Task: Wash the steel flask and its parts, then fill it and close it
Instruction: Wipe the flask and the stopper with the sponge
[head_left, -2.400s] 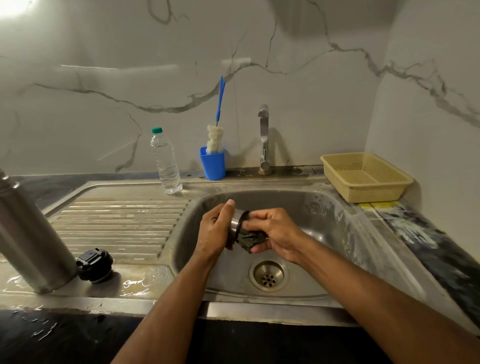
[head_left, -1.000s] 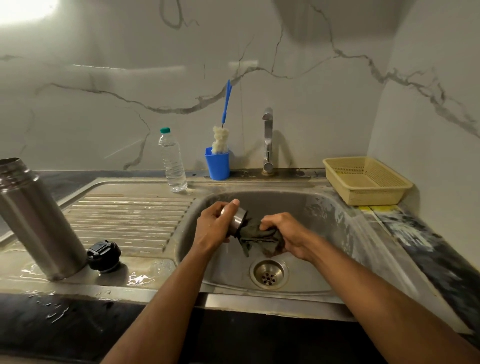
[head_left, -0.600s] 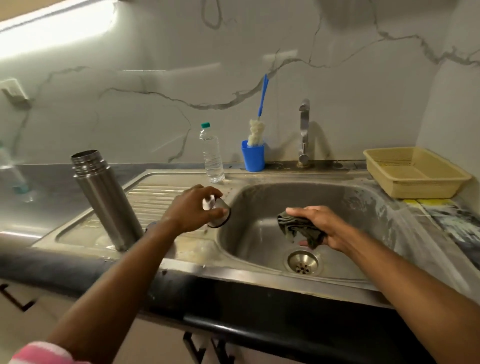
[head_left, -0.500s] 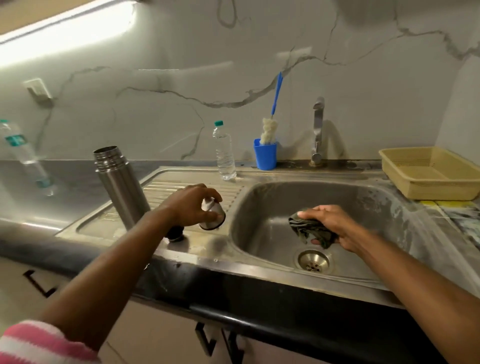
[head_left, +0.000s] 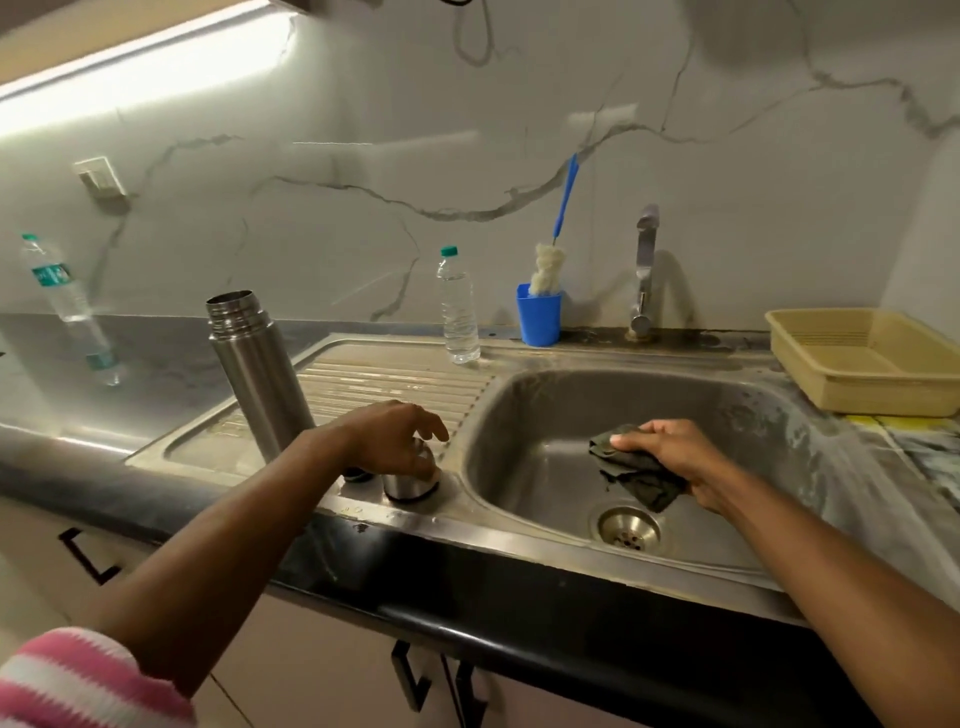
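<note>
The open steel flask (head_left: 257, 374) stands upright on the drainboard (head_left: 395, 379). My left hand (head_left: 392, 439) grips the steel cup lid (head_left: 408, 486) from above, and the lid stands mouth-down on the drainboard's front corner beside the sink basin (head_left: 550, 415). A sliver of the black stopper (head_left: 357, 475) shows just behind my left wrist. Over the basin, my right hand (head_left: 675, 454) holds a dark wet scrub cloth (head_left: 631, 475) above the drain (head_left: 627, 527).
A tap (head_left: 644, 270) rises behind the basin. A blue cup (head_left: 539, 314) holds a bottle brush (head_left: 553, 249). A clear water bottle (head_left: 458, 306) stands at the back of the drainboard, another bottle (head_left: 67, 306) at far left. A beige basket (head_left: 862, 358) sits right.
My left hand carried the steel cup lid out of the basin to the left and set it mouth-down on the drainboard. My right hand kept the cloth over the basin. The view swung left.
</note>
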